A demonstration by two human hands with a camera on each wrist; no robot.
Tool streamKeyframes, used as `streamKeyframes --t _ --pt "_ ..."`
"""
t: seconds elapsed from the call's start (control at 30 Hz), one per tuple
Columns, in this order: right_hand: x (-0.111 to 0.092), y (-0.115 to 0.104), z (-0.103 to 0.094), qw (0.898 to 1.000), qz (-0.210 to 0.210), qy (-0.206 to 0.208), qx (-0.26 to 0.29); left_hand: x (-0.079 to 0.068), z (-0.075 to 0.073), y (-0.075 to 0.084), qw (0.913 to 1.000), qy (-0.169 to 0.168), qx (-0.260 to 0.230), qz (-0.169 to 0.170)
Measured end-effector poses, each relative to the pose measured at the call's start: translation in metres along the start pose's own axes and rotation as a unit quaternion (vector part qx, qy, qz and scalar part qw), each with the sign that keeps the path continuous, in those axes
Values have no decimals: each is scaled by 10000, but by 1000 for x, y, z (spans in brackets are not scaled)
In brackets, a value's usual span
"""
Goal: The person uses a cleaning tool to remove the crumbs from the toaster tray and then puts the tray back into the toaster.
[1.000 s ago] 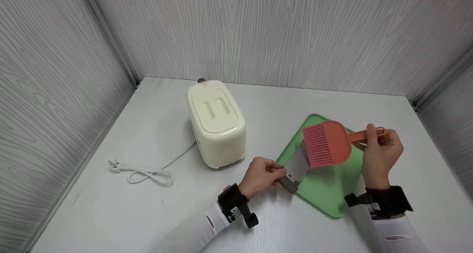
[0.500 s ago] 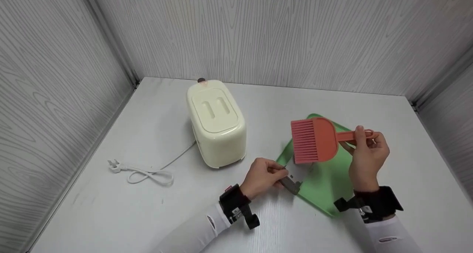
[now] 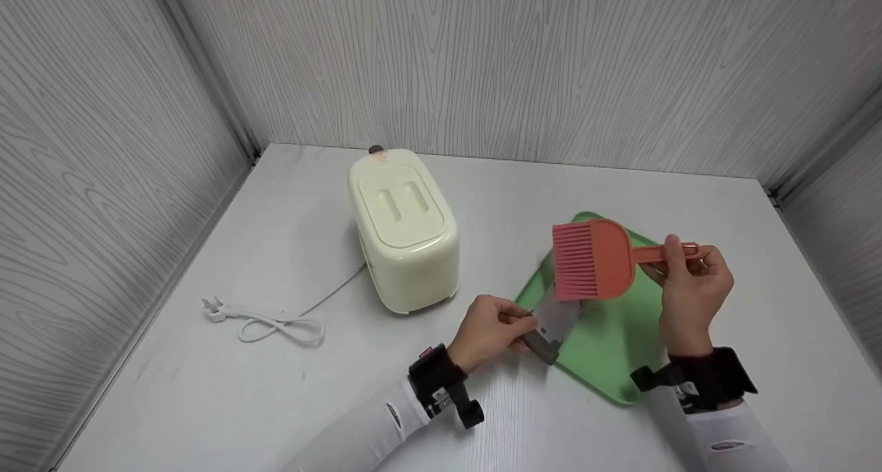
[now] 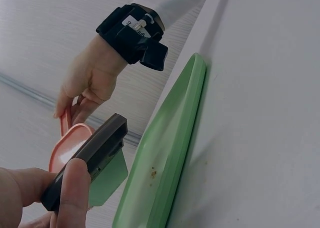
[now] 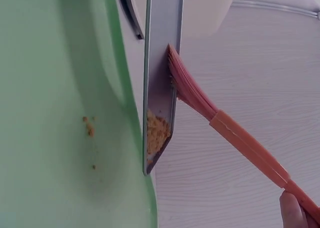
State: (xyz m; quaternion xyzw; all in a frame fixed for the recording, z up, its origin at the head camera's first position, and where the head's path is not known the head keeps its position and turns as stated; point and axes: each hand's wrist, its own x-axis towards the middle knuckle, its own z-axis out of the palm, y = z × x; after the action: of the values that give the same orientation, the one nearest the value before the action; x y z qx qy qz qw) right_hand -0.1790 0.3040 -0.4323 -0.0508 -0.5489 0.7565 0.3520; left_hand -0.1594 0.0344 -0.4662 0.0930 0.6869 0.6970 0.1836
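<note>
My left hand (image 3: 489, 331) pinches the dark handle (image 4: 92, 153) of a metal toaster crumb tray (image 3: 555, 318), tilted above a green tray (image 3: 613, 362). Between thumb and fingers, my right hand (image 3: 694, 300) holds the handle of an orange brush (image 3: 612, 258). Its pink bristles overlap the crumb tray in the head view and are bent against its inside in the right wrist view. Crumbs (image 5: 157, 133) are heaped at one end of the crumb tray. A few more crumbs (image 5: 89, 126) lie on the green tray.
A cream toaster (image 3: 406, 231) with a lid stands left of the green tray. Its white cord (image 3: 279, 327) and plug (image 3: 214, 310) lie on the white table. Grey wood-patterned panels (image 3: 482, 65) enclose the back and sides.
The right hand and brush moved left across the crumb tray, then slightly back right. My left hand and the crumb tray have stayed almost still.
</note>
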Motion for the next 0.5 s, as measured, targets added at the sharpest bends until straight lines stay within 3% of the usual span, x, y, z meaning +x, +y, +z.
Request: streamKeyframes --t 0.5 --pt "15 7 -16 9986 -488 187 30 0 -4 1 9998 86 169 43"
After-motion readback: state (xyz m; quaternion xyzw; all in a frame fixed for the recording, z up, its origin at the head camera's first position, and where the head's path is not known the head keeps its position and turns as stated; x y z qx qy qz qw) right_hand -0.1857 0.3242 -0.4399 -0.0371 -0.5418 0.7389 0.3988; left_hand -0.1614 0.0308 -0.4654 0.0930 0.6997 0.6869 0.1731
